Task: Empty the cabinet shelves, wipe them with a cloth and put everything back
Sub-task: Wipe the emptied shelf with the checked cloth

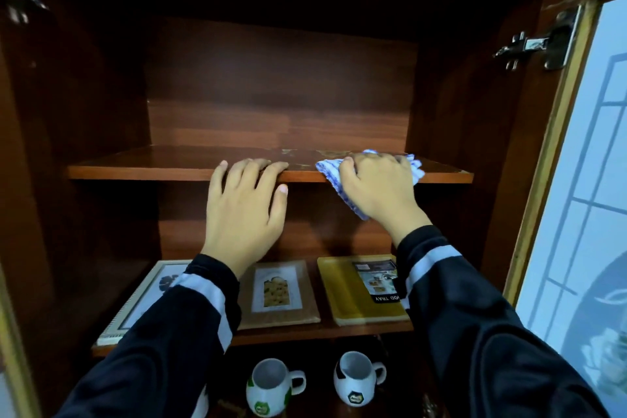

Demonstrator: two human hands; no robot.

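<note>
Our right hand (376, 187) clutched the blue-striped cloth (327, 171) at the front edge of the top shelf (135, 163); our left hand (244, 210) gripped that edge. We judged this the wiping step, calling next for a sweep toward the shelf's back.

Open frosted-glass door (583, 180), metal hinge (539, 47)
</note>
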